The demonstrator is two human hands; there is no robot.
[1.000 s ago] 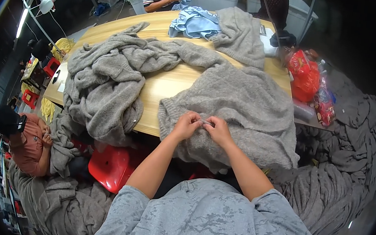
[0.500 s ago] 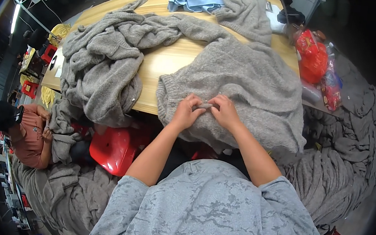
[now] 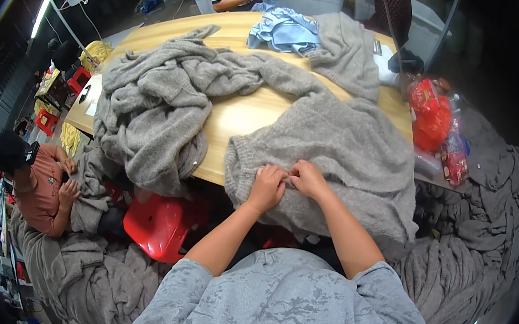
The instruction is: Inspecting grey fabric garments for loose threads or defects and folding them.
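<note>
A grey knitted sweater (image 3: 350, 146) lies spread over the near edge of the table, its ribbed band (image 3: 240, 166) toward the left. My left hand (image 3: 268, 187) rests back-up on the knit just right of that band, fingers bent down and closed on the cloth. Close beside it, my right hand (image 3: 307, 178) pinches the same fabric between thumb and fingers. The fingertips nearly meet, and the bit of knit between them is mostly covered.
More grey knitwear (image 3: 151, 112) is heaped on the table (image 3: 226, 117) at left. Light blue cloth (image 3: 286, 29) lies at the far side, red plastic bags (image 3: 430, 117) at right. A red chair (image 3: 161, 227) stands at lower left near a seated co-worker (image 3: 41, 190). Grey knit piles (image 3: 457, 271) flank me.
The view has tilted up, bringing in people and bins beyond the table. My hands are closer together, and the rolled fold seen between them is now mostly covered.
</note>
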